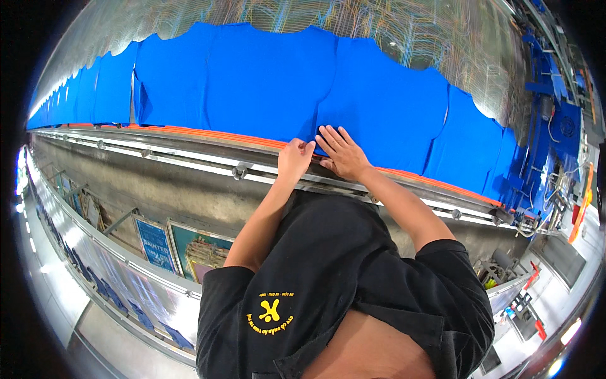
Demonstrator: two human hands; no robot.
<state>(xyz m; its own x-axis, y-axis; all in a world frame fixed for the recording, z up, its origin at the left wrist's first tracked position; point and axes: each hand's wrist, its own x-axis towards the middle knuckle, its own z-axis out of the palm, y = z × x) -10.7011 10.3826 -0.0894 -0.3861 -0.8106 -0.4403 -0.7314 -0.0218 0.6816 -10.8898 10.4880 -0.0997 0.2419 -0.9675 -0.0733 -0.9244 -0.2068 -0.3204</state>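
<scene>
The blue shirt (379, 107) lies flat on the long table, bottom hem at the near edge, right by the orange strip (404, 174) along that side; it's one in a whole row of blue shirts (170, 82) laid edge to edge. Right hand (341, 151) is spread wide, palm down on the hem corner, holding nothing, just pressing cloth; left hand (295, 158) is curled narrow at the edge just beside it, fingers look pinched on the hem or the strip, can't tell which. Looks to me like the smoothing and lining-up step, getting the hem square to the edge; next move probably calls for a flat sweep outward without dragging the neighbouring shirt. A metal rail (189, 161) runs below the edge; framed screens (189, 249) lean underneath; blue machinery (555, 120) sits at the far right.
</scene>
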